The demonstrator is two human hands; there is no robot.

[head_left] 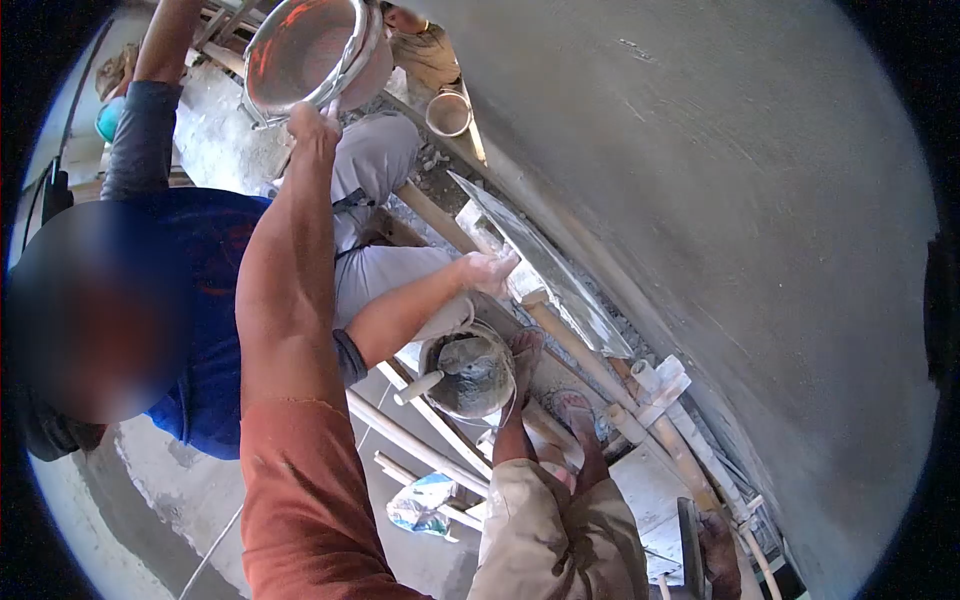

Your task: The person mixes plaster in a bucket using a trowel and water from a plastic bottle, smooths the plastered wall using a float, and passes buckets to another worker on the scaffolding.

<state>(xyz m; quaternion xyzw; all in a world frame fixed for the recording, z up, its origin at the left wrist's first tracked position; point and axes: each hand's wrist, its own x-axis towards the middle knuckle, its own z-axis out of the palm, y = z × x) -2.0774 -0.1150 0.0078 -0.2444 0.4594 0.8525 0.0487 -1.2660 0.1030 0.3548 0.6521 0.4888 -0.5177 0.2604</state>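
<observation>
My left hand [315, 125], at the end of my outstretched arm, is closed on the rim of a grey bucket [365, 65] with orange stains inside. The bucket is tilted, its mouth towards me. At the lower right, my right hand [718, 555] is wrapped round a plastering trowel [690, 545], seen nearly edge-on beside the wall. Near my feet stands a mortar bucket [470, 405] with wet grey mortar and a trowel [425, 387] resting in it. A co-worker in a blue shirt [205, 300] has one hand [488, 270] beside a flat sheet [545, 265].
The grey plastered wall [740, 220] runs along the right. Wooden poles [570, 335] and planks cross below my feet. A small pail [448, 114] stands near the wall, by another person [425, 55]. A plastic bag [425, 503] lies on the lower floor.
</observation>
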